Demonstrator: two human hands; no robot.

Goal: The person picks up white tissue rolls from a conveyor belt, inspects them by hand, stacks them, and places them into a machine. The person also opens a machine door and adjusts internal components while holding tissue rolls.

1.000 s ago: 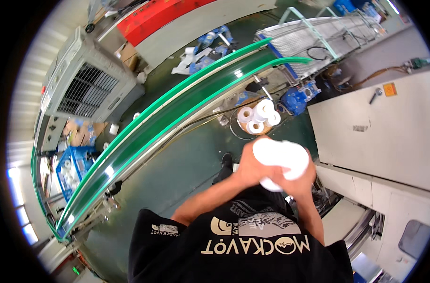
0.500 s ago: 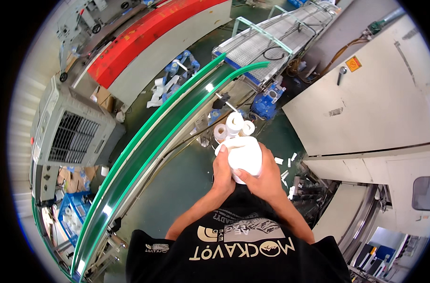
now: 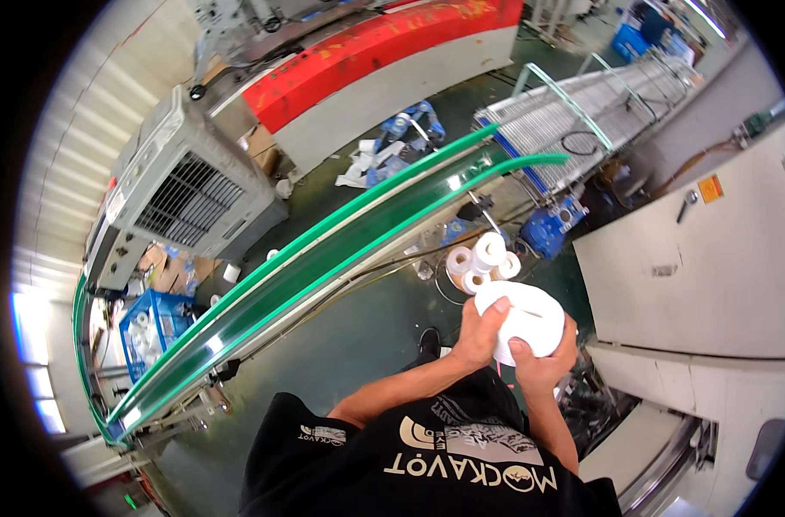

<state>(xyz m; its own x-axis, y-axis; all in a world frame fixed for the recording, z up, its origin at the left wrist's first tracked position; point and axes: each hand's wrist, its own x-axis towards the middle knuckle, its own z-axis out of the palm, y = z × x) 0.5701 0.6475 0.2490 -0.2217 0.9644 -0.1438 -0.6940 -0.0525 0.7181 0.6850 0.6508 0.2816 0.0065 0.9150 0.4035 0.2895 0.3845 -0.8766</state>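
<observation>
Between my two hands is a thick white paper roll (image 3: 537,312), its core pressed to a narrow slit. My left hand (image 3: 479,334) grips its left side, thumb over the top edge. My right hand (image 3: 549,360) is wrapped round the right and near side, thumb on the near face. Just beyond the roll, several smaller white paper rolls (image 3: 489,250) with round brown cores stand clustered. A thin round rim (image 3: 447,291) shows beside them; whatever holds them is mostly hidden.
A curved green-edged conveyor chute (image 3: 323,250) runs along my left to a metal belt conveyor (image 3: 548,121). A blue motor (image 3: 552,226) sits beneath. Pale machine cabinet (image 3: 694,258) at right. At left are an air cooler (image 3: 194,189) and a blue crate (image 3: 155,332) of rolls.
My view has turned, so the chute and small rolls appear farther right. Both hands still hold the roll, which has tilted and shows its slit-like core more plainly.
</observation>
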